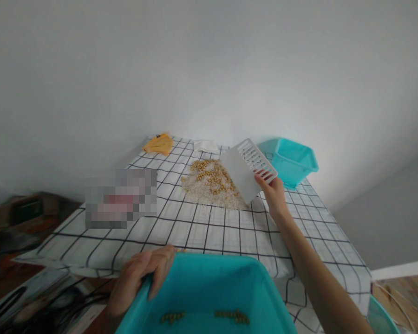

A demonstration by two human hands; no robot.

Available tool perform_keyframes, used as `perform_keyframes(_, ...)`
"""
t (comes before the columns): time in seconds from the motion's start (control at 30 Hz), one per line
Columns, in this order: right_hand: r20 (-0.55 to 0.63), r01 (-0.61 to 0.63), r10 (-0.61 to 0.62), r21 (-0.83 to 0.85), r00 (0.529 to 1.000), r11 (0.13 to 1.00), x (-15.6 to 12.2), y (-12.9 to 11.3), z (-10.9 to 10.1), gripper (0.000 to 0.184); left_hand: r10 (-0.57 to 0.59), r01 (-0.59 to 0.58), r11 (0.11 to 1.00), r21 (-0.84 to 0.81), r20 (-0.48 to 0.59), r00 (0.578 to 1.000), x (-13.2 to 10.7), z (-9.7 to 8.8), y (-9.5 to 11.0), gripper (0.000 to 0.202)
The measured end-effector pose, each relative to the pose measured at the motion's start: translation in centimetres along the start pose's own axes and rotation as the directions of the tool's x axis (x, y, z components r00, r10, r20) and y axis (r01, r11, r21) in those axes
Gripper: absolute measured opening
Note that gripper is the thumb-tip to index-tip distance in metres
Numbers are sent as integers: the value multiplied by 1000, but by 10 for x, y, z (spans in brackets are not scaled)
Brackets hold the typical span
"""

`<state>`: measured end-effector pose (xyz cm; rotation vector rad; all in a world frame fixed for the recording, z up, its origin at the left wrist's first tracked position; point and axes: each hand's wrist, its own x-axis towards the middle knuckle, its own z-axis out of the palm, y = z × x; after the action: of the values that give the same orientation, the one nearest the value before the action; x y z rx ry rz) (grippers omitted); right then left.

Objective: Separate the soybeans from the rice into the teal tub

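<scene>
My left hand (144, 273) is wrapped over the left rim of a turquoise plastic bin (212, 262), held against the front edge of the table. A few beans (231, 315) lie on the bin's floor. In my right hand (273, 192) is a flat white plastic scraper (244, 174) with a slotted end, tilted up, my fingers at the slots. Its lower edge stands at the right side of a spread pile of rice-like grains (202, 190) mixed with yellow beans (212, 174). The scraper hides part of the pile.
A checked cloth (195, 229) covers the table. Behind my right hand stands another turquoise bin (292, 160). An orange cloth-like item (159, 144) and a white packet (206, 146) lie near the wall. A blurred-out item (121, 199) lies at the left.
</scene>
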<state>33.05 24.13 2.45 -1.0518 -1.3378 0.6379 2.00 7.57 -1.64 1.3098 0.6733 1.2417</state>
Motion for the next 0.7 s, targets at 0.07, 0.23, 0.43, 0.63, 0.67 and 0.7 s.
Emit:
perform_keyframes(0.07, 15, 42, -42, 20, 999, 999, -1, -5, 1, 27, -9, 9, 1000, -10, -8, 1000, 0, 0, 0, 69)
perform_keyframes(0.23, 73, -89, 77, 190, 994, 978, -7, -16, 3, 28, -6, 6, 999, -45, 0, 1000, -1, -2, 1, 68)
perform_keyframes(0.43, 506, -372, 243, 171, 828, 912, -18, -27, 4, 33, 30, -29, 999, -28, 47, 998, 1, -3, 7, 66)
perform_keyframes(0.63, 829, -355, 193, 6, 525, 935, -22, -28, 7, 27, 37, -34, 998, -46, 63, 997, -1, -11, 7, 64)
perform_keyframes(0.67, 852, -354, 190, -6, 487, 935, -22, -28, 7, 27, 31, -28, 999, -44, 69, 997, -2, -13, 7, 64)
perform_keyframes(0.7, 867, -354, 191, -19, 460, 935, -22, -28, 7, 27, 28, -25, 999, -41, 75, 997, -3, -15, 6, 65)
